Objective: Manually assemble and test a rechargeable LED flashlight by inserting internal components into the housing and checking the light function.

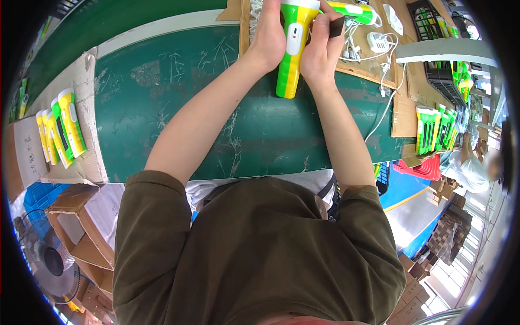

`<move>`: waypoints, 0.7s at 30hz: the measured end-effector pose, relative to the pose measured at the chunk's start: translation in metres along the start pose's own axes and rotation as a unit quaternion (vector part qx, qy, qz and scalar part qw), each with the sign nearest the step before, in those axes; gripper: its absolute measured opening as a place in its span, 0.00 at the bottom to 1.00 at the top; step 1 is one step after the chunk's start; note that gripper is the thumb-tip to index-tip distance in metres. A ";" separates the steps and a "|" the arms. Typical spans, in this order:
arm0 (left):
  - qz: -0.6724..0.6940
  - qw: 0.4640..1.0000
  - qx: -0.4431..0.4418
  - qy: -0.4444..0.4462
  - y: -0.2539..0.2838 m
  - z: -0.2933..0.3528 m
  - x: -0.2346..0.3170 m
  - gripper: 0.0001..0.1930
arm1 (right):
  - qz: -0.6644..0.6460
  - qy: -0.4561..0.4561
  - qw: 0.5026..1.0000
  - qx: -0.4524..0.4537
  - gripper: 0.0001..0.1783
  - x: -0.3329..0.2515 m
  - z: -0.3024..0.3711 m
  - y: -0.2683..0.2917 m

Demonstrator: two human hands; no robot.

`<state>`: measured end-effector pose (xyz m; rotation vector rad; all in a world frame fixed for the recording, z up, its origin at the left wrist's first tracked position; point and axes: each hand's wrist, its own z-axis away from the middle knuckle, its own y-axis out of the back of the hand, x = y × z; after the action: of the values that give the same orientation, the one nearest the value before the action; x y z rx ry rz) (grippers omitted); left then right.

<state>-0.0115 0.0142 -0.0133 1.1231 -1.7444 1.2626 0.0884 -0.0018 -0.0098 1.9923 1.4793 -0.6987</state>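
Note:
A yellow and green flashlight with a white switch panel is held up over the far side of the green table, its wide head at the top edge of the picture. My left hand is closed on its left side; the fingertips are out of sight behind it. On the other side, my right hand pinches a small dark flat piece between thumb and fingers, close against the flashlight. Beyond my right hand, a second green and yellow flashlight lies on a wooden board.
White cables and a white plug block lie on the board, one cable hanging over its edge. Several flashlights rest on cardboard at left; another row stands at right. A black crate sits behind them. A fan stands lower left.

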 end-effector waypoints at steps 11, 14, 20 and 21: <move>0.007 0.996 0.063 0.059 -0.001 0.000 -0.006 0.24 | 0.033 -0.082 0.996 0.031 0.19 -0.023 0.003 -0.012; 0.216 0.965 -0.004 0.148 0.003 -0.003 -0.005 0.23 | -0.058 -0.178 0.982 0.022 0.19 -0.026 0.000 -0.012; 0.179 0.952 -0.060 0.241 0.004 -0.008 0.022 0.28 | 0.008 -0.145 0.989 -0.003 0.16 -0.021 0.001 0.036; 0.196 0.934 -0.073 0.291 0.008 -0.009 0.022 0.31 | 0.056 -0.102 0.993 0.002 0.13 -0.009 0.007 0.043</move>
<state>-0.0272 0.0184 0.0064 0.2602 -1.5940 1.4793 0.1271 -0.0235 -0.0030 1.9266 1.2375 -0.8308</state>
